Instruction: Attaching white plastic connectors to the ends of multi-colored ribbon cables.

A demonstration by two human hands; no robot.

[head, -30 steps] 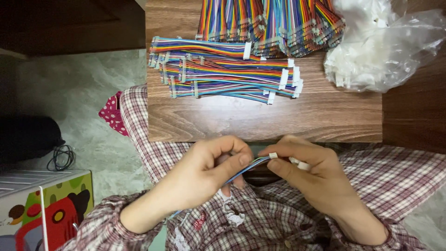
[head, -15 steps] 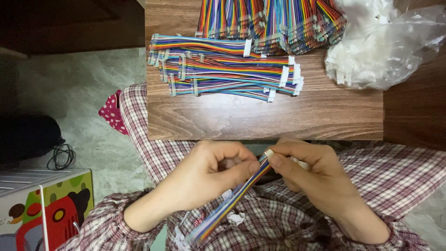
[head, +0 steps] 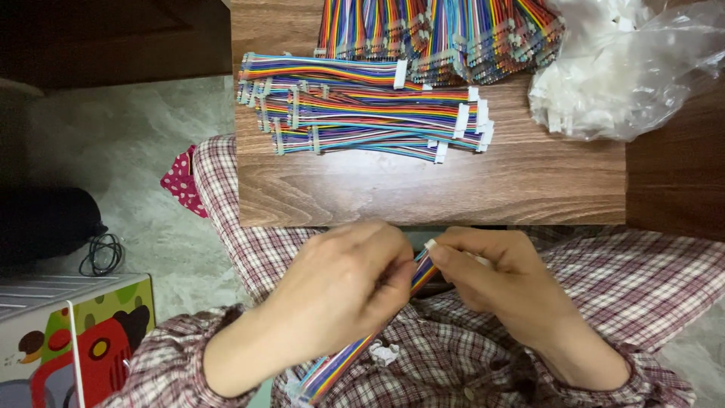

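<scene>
While both hands' fingers (head: 393,276) pinch a ribbon cable (head: 340,366), white connectors (many) fill the plastic bag (head: 642,75).

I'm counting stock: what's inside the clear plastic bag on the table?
The plastic bag holds a heap of small white plastic pieces, seemingly connectors. Folds and glare hide the rest, and part runs off the picture's top edge, so no count is possible.
</scene>
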